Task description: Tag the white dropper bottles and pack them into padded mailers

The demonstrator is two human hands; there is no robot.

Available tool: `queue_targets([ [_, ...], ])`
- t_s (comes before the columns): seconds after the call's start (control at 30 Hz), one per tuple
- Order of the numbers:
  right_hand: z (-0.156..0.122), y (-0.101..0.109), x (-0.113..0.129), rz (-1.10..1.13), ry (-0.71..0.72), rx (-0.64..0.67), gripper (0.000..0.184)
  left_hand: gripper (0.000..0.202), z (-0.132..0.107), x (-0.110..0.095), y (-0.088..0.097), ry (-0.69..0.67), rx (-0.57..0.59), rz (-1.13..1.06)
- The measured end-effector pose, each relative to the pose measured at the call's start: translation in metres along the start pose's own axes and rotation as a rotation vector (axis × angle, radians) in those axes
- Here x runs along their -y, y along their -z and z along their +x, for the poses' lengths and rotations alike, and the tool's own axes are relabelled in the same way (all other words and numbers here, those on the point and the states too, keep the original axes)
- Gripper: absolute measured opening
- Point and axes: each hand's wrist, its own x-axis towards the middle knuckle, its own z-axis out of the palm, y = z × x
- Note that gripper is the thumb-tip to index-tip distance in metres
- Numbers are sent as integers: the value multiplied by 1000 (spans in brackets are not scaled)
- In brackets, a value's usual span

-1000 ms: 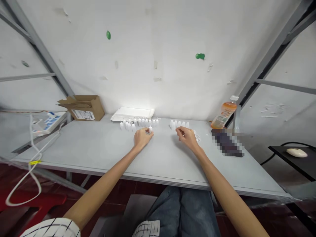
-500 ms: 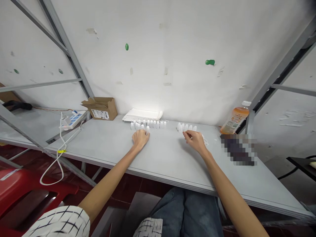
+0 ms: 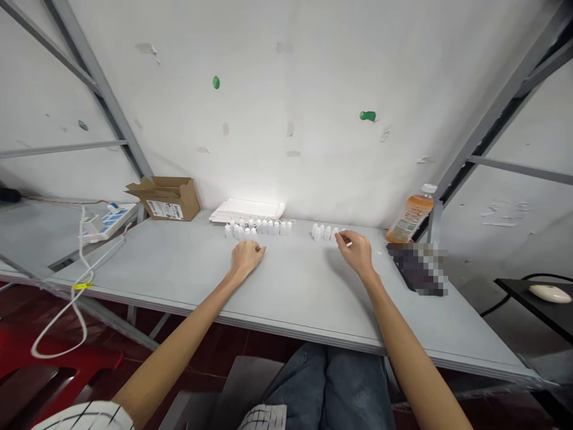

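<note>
Where the white pieces stand: upright on the grey table (image 3: pixel 295 292), in two lots with bare tabletop between, a left cluster (image 3: pixel 270 227) and a right group (image 3: pixel 327 232).
Left cluster: just in front of the white sheets (image 3: pixel 248 209), in uneven rows; I'd judge this the more built-up lot.
Right group: smaller and close together, with the right hand at its edge; whether these are finished or waiting, I can't tell from here.
How far along: partway, by my reckoning, since the pieces are split between two places.
Left hand (image 3: pixel 246 258): just in front of the left cluster, back turned up, fingers curled under; I can't tell whether anything is in them.
Right hand (image 3: pixel 357 251): thumb and forefinger drawn narrowly together at the right end of that group; I can't make out whether a piece is between them.
Count, left: about a dozen, with some hiding behind others.
Count, right: five or so, the last partly covered by the fingertips.
Count, nearby: one open cardboard box (image 3: pixel 165 198), one drink bottle (image 3: pixel 410 216), one power strip (image 3: pixel 111 221), one pale mouse (image 3: pixel 550 293); the sheets are stacked too tightly to number.
</note>
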Motion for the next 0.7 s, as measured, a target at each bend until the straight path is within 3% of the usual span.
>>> queue_targets([
  [0.17, 6, 9, -17, -89, -113, -171, 22, 31, -5, -36, -11, -218, 48, -145],
  [0.33, 9, 19, -34, -186, -297, -178, 20, 30, 13, -83, -29, -345, 33, -344],
  [0.53, 11, 34, -56, -152, -474, -128, 21, 44, 37, -130, -48, -268, -30, -363],
  [0.7, 10, 38, -65, -158, -554, -76, 22, 42, 45, -144, -64, -175, -61, -301],
])
